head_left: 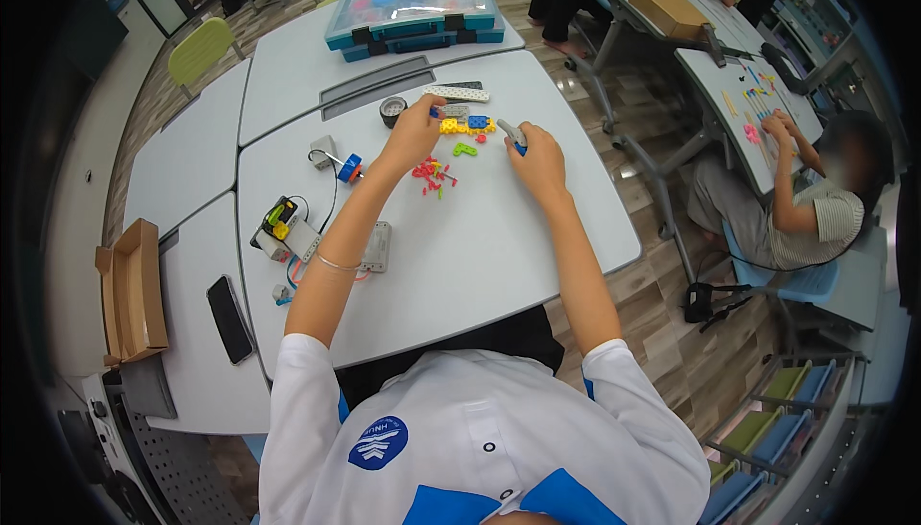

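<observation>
Over the table's far part, my left hand [416, 134] is closed in a pinch, with a bit of a small blue building piece [436, 112] at its fingertips. My right hand [540, 162] is closed on a grey-and-blue building piece [516, 138]. Between the hands lie yellow beams [451, 127] with a blue block [481, 123] at their right end. Just behind them is a white perforated beam [460, 94]. A green angled piece [464, 150] and a pile of red pegs [429, 174] lie nearer to me.
A black wheel [392, 110], a motor with a blue hub [351, 169], a wired assembly [288, 229] and a grey box [377, 247] stand left. Farther out are teal cases [417, 16], a phone [229, 319] and a cardboard tray [132, 292]. Another person sits right.
</observation>
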`<state>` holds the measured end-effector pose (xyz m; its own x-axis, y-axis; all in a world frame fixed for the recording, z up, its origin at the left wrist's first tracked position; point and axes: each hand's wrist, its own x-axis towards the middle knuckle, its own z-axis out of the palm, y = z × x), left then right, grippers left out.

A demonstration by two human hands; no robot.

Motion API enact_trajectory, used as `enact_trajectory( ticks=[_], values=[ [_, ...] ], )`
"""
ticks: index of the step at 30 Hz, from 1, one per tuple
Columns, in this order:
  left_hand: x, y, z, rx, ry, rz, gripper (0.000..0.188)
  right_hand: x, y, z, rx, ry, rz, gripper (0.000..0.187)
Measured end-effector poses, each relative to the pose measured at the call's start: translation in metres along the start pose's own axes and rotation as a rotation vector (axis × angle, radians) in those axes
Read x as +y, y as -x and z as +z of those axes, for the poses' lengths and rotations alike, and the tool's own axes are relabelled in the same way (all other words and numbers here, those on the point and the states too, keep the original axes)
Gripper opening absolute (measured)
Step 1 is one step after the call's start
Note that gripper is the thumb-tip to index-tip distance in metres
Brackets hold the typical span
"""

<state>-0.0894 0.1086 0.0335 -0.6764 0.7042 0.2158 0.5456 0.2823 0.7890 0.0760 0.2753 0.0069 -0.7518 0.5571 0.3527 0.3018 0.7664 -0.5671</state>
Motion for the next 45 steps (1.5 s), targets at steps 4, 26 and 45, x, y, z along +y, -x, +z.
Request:
enact_trajectory(
  ticks=[4,26,45],
  values=[
    [0.007,-0.025,0.018,0.001,-0.196,0.178,0.031,0.000,-0.002,0.003,0.002,0.046,-0.050,0.021],
    [-0.002,-0.023,0.044,-0.078,-0.507,0.388,0.021,0.000,-0.002,0.003,-0.022,0.059,-0.061,0.019],
    [-0.007,-0.015,0.030,0.080,-0.335,0.398,0.031,0.002,-0.004,0.006,-0.029,0.064,-0.032,0.022]
  ],
)
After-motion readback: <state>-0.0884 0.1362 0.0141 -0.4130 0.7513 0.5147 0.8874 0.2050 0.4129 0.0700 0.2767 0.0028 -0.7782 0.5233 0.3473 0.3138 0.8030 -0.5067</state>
